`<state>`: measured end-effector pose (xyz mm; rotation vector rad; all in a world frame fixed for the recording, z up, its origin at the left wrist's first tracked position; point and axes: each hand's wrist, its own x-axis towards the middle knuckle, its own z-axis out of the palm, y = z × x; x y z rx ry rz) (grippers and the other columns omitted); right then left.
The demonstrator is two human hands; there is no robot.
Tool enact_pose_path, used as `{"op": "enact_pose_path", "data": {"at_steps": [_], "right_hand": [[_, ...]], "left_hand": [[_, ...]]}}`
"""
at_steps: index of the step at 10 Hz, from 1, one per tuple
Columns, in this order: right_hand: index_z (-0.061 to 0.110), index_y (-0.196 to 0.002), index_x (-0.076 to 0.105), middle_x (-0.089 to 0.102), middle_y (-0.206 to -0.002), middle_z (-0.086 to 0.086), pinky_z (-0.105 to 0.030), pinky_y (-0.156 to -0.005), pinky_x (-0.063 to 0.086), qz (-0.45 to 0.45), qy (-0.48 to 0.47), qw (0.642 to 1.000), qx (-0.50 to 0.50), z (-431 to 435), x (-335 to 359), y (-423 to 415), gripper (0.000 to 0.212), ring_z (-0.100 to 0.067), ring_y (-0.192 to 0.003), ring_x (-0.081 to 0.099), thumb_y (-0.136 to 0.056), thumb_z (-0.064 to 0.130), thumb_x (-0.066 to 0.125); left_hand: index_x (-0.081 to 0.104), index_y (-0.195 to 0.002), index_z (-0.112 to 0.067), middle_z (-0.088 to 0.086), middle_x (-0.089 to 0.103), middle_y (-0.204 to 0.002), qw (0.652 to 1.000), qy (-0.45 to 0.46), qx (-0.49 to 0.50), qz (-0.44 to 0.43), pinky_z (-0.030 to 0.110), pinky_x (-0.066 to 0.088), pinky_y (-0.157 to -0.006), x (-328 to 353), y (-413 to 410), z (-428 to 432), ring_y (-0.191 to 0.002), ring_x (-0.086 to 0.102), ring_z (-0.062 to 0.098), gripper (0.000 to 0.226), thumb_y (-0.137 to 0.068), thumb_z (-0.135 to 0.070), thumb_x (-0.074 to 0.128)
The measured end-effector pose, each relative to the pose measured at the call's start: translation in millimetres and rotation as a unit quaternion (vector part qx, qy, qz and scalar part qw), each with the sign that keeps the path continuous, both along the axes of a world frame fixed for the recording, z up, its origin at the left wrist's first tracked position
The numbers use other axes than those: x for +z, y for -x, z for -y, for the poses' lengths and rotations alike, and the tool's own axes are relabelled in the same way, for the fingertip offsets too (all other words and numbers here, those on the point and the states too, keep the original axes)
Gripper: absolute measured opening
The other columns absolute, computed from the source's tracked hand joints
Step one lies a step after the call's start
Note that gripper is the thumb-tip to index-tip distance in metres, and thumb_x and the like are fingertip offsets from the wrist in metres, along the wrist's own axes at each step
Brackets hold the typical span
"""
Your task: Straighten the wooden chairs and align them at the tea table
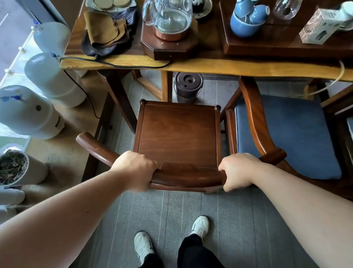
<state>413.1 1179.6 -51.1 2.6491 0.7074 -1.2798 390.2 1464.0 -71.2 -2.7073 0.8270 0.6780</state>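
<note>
We grip the chair (pixel 178 134) by its curved back rail, left hand (pixel 136 168) and right hand (pixel 237 171) both clenched on it. Beyond our hands bare carpet (pixel 215 88) separates seat from table (pixel 219 63). Right of our right hand, a cushioned chair (pixel 287 132) nearly touches. On the table, a blue bowl (pixel 243 26) holds cups.
</note>
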Motion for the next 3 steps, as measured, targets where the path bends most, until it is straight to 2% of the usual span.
{"op": "enact_pose_path", "data": {"at_steps": [1,2,3], "right_hand": [[0.025,-0.095,0.057,0.044,-0.070,0.013,-0.032,-0.065,0.045,0.004,0.002,1.000,-0.008,-2.1,2.1,0.5,0.034,-0.018,-0.077,0.050,-0.071,0.048,0.067],[0.026,-0.115,0.056,0.053,-0.085,0.013,-0.036,-0.074,0.050,0.035,0.001,0.999,0.002,4.1,1.4,7.1,0.052,-0.016,-0.083,0.052,-0.075,0.060,0.061],[0.030,-0.137,0.039,0.057,-0.123,0.005,-0.044,-0.088,0.048,0.086,-0.006,0.995,0.050,8.7,1.7,17.5,0.079,-0.021,-0.110,0.054,-0.076,0.081,0.041]], "left_hand": [[0.055,-0.098,-0.034,-0.010,0.052,-0.065,1.000,-0.002,0.008,-0.001,0.026,0.033,-0.050,-0.1,1.4,1.7,-0.060,0.054,0.015,0.022,-0.078,-0.026,0.049],[0.052,-0.114,-0.033,-0.011,0.060,-0.080,0.999,0.030,0.028,-0.015,0.028,0.047,-0.062,-0.3,1.7,0.8,-0.074,0.060,0.014,0.033,-0.081,-0.038,0.056],[0.025,-0.146,-0.030,-0.005,0.053,-0.131,0.999,-0.010,0.006,-0.047,0.042,0.038,-0.102,5.9,4.2,-3.1,-0.121,0.049,0.020,0.090,-0.074,-0.078,0.049]]}}
